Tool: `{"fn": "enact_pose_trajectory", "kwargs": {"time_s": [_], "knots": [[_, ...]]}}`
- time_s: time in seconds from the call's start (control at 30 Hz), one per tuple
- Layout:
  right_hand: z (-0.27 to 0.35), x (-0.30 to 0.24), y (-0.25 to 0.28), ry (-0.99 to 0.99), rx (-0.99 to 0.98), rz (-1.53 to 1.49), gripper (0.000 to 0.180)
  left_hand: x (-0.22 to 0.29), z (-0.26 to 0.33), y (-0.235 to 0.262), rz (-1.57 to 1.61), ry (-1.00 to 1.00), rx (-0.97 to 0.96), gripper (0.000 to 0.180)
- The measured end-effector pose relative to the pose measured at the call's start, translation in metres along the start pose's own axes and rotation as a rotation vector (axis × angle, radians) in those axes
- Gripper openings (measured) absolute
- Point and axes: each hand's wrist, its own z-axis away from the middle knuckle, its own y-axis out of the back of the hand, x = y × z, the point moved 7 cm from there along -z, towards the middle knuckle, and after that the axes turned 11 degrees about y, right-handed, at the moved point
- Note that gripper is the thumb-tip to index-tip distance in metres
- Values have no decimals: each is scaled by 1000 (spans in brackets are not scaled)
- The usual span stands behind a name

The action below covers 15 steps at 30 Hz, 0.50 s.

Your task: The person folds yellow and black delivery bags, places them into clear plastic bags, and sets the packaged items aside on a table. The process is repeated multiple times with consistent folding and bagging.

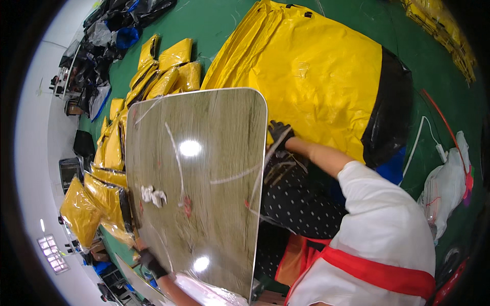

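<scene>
My right hand (279, 133), in a dark glove, lies against the large yellow sheet (332, 66), just right of the board's edge. Its fingers look spread. Across the middle stands a wood-grain board (219, 137) with rounded corners and a pale rim. My left hand (150, 261), also dark-gloved, is at the board's lower left edge, near a yellow wrapped package (109, 199). Whether it touches that package is unclear, as its fingers are small and blurred. White crumpled scraps (153, 196) and clear strips lie on the board.
Several yellow packages in clear film (176, 55) are piled left of and behind the board. Black and blue sheeting (97, 66) lies at the far left. On the right are a white cable (419, 135) and a pale plastic bag (444, 188) on the green floor (204, 25).
</scene>
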Motion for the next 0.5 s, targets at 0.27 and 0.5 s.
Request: {"fn": "enact_pose_trajectory", "kwargs": {"time_s": [0.27,0.5], "knots": [[-53,28,-14,76,-23,-424,30,383,187,-140,350,-786,-236,66],[20,137,234,325,834,-1475,34,421,375,-60,644,-741,-1632,68]]}}
